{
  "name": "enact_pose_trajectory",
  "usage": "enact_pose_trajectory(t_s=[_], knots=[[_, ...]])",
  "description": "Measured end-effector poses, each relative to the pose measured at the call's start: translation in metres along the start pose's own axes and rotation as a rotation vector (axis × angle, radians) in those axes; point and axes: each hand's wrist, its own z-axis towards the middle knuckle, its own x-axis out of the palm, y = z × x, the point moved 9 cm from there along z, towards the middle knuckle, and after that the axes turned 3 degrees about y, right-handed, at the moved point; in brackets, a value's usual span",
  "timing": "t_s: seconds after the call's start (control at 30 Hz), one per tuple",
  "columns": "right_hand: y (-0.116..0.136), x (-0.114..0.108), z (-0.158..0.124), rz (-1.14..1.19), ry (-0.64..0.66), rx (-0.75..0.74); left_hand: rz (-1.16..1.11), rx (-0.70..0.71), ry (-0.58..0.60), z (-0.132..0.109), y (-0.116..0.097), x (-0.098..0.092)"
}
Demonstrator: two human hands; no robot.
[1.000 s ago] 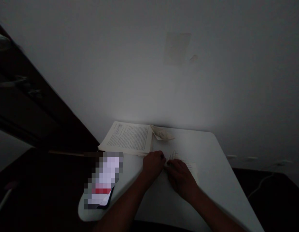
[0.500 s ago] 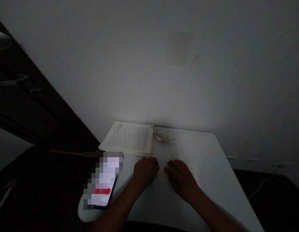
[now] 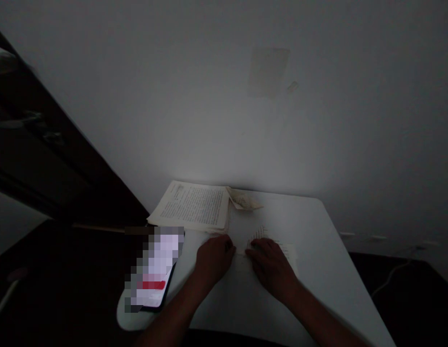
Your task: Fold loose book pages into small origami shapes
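Observation:
A partly folded printed paper (image 3: 291, 251) lies on the white table between and beneath my hands. My right hand (image 3: 272, 264) rests on it, fingers bent and thumb close to the index finger, holding it; much of the sheet is hidden below the palm. At the paper's left edge my left hand (image 3: 215, 258) is closed, thumb and fingertips pinched together on what looks like the thin edge of the same sheet. Dim light blurs the exact grip. Just beyond my left hand sits a stack of printed pages (image 3: 195, 207).
A folded paper piece (image 3: 244, 200) stands by the stack's right corner. To the left, a lit phone (image 3: 155, 274) with a blurred screen lies on the table (image 3: 325, 270). The pale wall (image 3: 195, 106) borders the table's far side; a dark door (image 3: 46, 154) is at left.
My left hand has shifted slightly left, widening the gap between my hands and showing more of the paper's left edge. My right hand stays nearly still on the sheet.

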Motion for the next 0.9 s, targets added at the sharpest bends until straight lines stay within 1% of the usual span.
enact_pose_trajectory(t_s=[0.1, 0.23, 0.33, 0.43, 0.53, 0.63, 0.73, 0.9], knots=[[0.0, 0.0, 0.0, -0.002, -0.003, 0.007, -0.011, 0.011, -0.074, -0.009, -0.005, 0.002], [0.002, -0.001, 0.001, 0.018, -0.001, 0.02, 0.067, 0.216, -0.163, -0.019, -0.029, 0.007], [-0.002, -0.006, 0.003, 0.099, 0.025, 0.047, 0.131, 0.293, -0.206, -0.023, -0.035, 0.01], [-0.021, -0.021, 0.003, 0.181, 0.013, 0.148, 0.144, 0.31, -0.225, -0.023, -0.033, 0.01], [-0.051, -0.046, -0.003, 0.116, -0.075, 0.252, 0.15, 0.322, -0.217, -0.022, -0.032, 0.01], [-0.078, -0.056, -0.012, 0.047, -0.075, 0.341, 0.153, 0.325, -0.22, -0.022, -0.032, 0.009], [-0.094, -0.05, -0.02, 0.108, -0.008, 0.41, 0.16, 0.323, -0.235, -0.021, -0.032, 0.009], [-0.101, -0.036, -0.025, 0.33, 0.051, 0.546, 0.203, 0.326, -0.248, -0.017, -0.038, 0.009]])
